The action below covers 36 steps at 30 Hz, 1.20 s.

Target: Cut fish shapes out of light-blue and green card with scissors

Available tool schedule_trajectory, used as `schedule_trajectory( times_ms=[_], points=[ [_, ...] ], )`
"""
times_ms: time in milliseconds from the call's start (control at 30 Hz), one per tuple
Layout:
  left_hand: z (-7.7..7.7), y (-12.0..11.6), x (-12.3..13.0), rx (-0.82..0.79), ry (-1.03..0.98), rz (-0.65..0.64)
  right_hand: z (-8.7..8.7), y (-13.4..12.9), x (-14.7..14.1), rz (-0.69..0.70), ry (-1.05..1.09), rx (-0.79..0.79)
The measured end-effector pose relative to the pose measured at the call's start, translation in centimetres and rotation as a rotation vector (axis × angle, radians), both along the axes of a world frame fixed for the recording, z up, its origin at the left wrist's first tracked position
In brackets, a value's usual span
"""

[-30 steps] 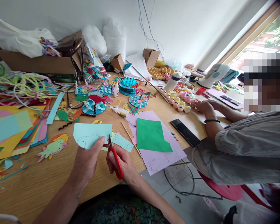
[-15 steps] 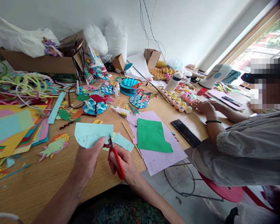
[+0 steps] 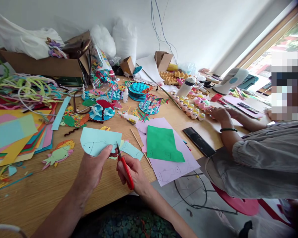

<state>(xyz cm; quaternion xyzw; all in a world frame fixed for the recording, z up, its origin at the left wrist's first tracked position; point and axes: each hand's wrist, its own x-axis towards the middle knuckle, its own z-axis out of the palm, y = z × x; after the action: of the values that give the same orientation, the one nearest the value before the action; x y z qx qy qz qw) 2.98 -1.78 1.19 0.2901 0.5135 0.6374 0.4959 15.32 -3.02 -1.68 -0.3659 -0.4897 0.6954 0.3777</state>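
Far left, the stack of coloured paper lies unmoved on the counter, and the layered paper fish beside it hasn't budged either. Now the change: the left hand tips the light-blue paper, its top edge sloping down to the right where a second ago it ran almost level. That grip is pinched tight, thumb on top, towards the tail end of the drawn fish.

And the right hand! Its grip wraps the red-handled scissors, handles swinging a touch rightward, tips staying at the paper's right edge; whether the blades are parted is too small to call. Looks like a slight change of angle, with the outline not yet cut free.

Further right, the green sheet rests on the lilac sheet, no movement, black phone near it. Beyond, the co-worker's hand stays put, though their head shifts right.
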Motion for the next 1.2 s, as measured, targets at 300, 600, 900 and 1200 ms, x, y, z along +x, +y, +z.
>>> schedule_trajectory(
  times_ms=[300,600,900,1200],
  points=[
    [0.3,0.0,-0.1,-0.032,-0.003,-0.012,-0.3,-0.1,0.3,0.013,-0.020,0.034],
    [0.0,0.0,-0.3,-0.021,0.009,-0.054,-0.6,-0.1,0.2,0.006,-0.039,0.040],
    [-0.2,0.0,-0.3,-0.012,0.047,-0.047,-0.5,0.1,0.1,0.032,-0.041,0.061],
    [-0.1,0.0,0.0,-0.022,0.046,-0.031,-1.2,0.1,0.1,0.013,-0.052,0.081]
  ],
)
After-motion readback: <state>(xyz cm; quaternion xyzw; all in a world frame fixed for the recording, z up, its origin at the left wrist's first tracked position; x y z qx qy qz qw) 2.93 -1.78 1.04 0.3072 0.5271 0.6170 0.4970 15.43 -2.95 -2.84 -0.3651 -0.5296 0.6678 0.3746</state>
